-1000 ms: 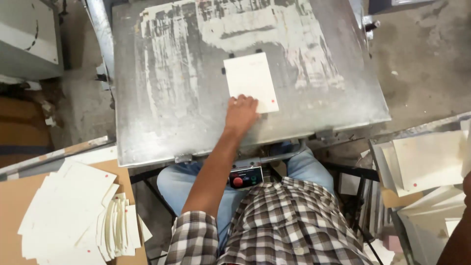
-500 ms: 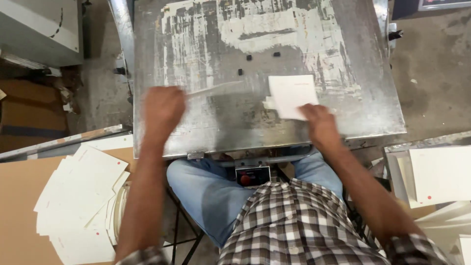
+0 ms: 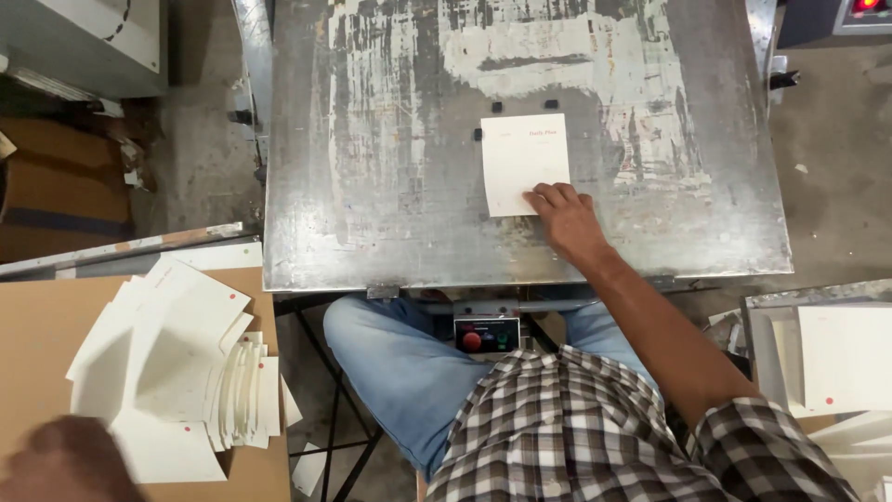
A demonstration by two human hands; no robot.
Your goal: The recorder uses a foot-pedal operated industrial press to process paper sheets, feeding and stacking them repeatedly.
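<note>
Pressing down with the right hand [image 3: 567, 221] on the near right corner of a white card [image 3: 525, 164], fingers held close together and laid flat, tips resting on the card's lower edge. Lying square on the worn metal table [image 3: 390, 186], that card, stretching away from the fingertips toward the far side, its top edge and left edge butting against small black stops [image 3: 496, 106] just beyond and left of the fingers. Reaching down at the lower left with the left hand [image 3: 65, 460], blurred and cut off by the picture's edge, finger position impossible to tell. Hovering at or touching the near edge of a fanned pile of white cards [image 3: 177, 363], contact unclear, the pile spreading away from that hand across a brown board [image 3: 37, 316]. Sitting near the wrist of the right hand, under the table's front edge, a small control box [image 3: 486, 334] with a red button. Waiting well to the right of the right arm, another stack of white cards [image 3: 841, 358] in a tray. Showing below, a checked shirt [image 3: 595, 428] and blue jeans [image 3: 400, 363].
</note>
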